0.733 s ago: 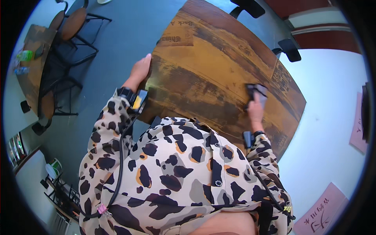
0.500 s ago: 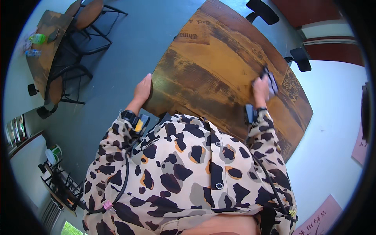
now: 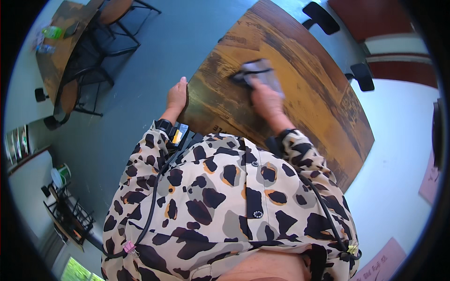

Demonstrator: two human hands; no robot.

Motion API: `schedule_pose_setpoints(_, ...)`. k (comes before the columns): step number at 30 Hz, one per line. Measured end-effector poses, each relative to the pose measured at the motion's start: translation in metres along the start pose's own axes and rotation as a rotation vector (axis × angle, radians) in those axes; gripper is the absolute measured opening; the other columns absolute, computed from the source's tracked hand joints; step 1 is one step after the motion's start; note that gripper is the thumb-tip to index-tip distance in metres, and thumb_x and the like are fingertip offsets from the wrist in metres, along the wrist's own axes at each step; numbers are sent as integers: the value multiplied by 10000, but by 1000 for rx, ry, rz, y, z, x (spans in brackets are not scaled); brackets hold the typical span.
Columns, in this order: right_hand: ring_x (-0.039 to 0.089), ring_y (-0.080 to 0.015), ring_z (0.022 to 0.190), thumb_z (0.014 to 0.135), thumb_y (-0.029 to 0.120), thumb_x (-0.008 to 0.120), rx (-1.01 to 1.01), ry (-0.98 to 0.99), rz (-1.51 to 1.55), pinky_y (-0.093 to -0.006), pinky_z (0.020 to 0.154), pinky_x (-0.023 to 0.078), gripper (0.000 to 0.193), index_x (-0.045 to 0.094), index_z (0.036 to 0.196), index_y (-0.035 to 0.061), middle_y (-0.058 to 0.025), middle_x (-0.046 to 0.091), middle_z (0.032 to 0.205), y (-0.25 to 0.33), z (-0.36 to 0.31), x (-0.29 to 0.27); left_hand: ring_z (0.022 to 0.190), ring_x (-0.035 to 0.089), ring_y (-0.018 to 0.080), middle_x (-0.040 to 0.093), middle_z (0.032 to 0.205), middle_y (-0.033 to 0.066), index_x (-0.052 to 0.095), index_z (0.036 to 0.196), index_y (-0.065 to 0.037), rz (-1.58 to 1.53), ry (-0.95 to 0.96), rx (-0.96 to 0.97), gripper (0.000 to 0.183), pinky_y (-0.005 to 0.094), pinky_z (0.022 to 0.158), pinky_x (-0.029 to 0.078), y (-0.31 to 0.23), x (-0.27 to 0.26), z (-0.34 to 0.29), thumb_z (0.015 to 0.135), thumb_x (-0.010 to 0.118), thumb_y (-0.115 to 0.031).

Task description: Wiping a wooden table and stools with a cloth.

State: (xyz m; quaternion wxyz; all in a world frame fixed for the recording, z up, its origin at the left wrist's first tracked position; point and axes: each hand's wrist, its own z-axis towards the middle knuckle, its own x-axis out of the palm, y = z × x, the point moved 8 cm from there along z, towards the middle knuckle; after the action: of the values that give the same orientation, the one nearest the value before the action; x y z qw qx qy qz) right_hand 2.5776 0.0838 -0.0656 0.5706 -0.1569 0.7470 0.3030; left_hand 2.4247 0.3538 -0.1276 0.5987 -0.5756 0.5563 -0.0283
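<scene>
A wooden table (image 3: 225, 70) with a worn, printed brown top stretches out in front of me. My left hand (image 3: 177, 97) is at its left edge, closed against the rim, with some fingers hidden. My right hand (image 3: 268, 105) lies over the middle of the tabletop, its fingers pressing on a grey-white cloth with dark stripes (image 3: 266, 75). The cloth is bunched at its dark left end and slightly blurred by motion. Both wrists carry dark straps; a small device with a yellow patch (image 3: 177, 136) sits by the left one.
Another wooden table (image 3: 60, 70) at far left bears a green item (image 3: 52, 32) and a clear bottle (image 3: 46, 48); chairs (image 3: 70, 96) stand beside it. Black chair parts (image 3: 362, 77) flank the far side of my table. A white-green bucket (image 3: 61, 174) is at lower left, a white wall (image 3: 398, 140) at right.
My right hand has swept the cloth leftward across the tabletop, from the right side to the middle. My left hand stays at the left edge; the view has shifted slightly.
</scene>
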Motion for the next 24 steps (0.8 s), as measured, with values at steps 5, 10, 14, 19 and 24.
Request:
schedule_pose_setpoints(5,616,-417,808,863,253,413,671,-253,25,-529,720,465,481,422,1342,202,-235,645,906,-213,-139,-17,1000,549,446,615,1018,257,650,988,-16,121,26,-39,634,463,854,433,-20,7,-4,942,280,-528)
schedule_pose_setpoints(10,622,-396,753,864,181,440,725,24,-227,-495,631,488,316,587,1081,6,-267,553,1155,-204,-229,30,1040,535,449,607,1058,262,646,1050,-29,218,61,-91,648,476,889,421,-26,18,-2,945,241,-524)
schedule_pose_setpoints(14,593,-409,709,818,151,492,504,-8,232,-517,632,477,407,504,1224,174,-203,630,859,-49,-206,40,1047,537,457,616,1066,258,649,1071,-31,244,62,-85,678,488,905,411,-23,19,0,948,211,-534)
schedule_pose_setpoints(19,606,-362,679,816,145,508,512,-268,105,-490,628,497,352,556,1158,213,-163,628,798,-104,-231,38,1084,522,453,600,1086,280,633,1081,10,249,101,-57,711,479,922,402,-12,32,11,943,210,-546)
schedule_pose_setpoints(24,566,-469,997,845,277,432,1230,-349,190,-538,855,430,488,414,1314,145,-262,591,1132,-229,-292,39,1080,568,364,632,1082,238,601,1100,67,-200,227,-121,675,401,917,408,9,60,21,933,345,-536)
